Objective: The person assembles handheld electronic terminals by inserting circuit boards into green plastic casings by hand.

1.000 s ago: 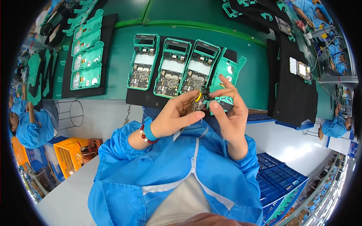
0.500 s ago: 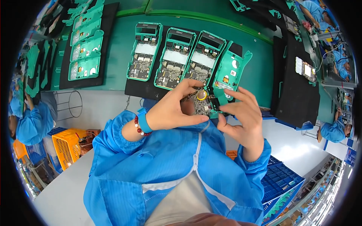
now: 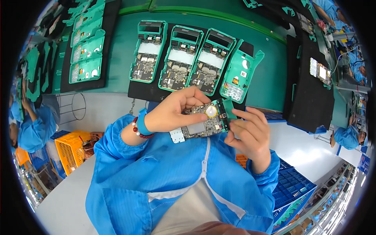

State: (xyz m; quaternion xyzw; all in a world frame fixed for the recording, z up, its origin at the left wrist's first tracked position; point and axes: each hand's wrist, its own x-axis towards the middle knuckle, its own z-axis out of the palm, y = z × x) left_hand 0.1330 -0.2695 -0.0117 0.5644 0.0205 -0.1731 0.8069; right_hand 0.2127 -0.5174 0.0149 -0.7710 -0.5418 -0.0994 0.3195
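In front of my chest, my left hand grips a circuit board, its thumb lying across the top. The board carries a round yellow-rimmed coin cell and a grey square patch; a pale perforated plate sticks out at its left end. Curled round the board's black right end is my right hand, fingertips and thumb against that edge. A small green plastic piece shows beside that end; whether it is attached, I cannot tell. Beyond my hands lies an empty-boarded green housing half with bubbled clear material inside.
Several green housings with boards lie on a black mat on the green table. More green shells rest at left. Another board lies on the right-hand mat. An orange crate and blue crates stand below.
The board has turned flatter toward me and come slightly nearer, showing its grey patch and pale plate. My left thumb now lies over its face. My right hand has moved slightly down.
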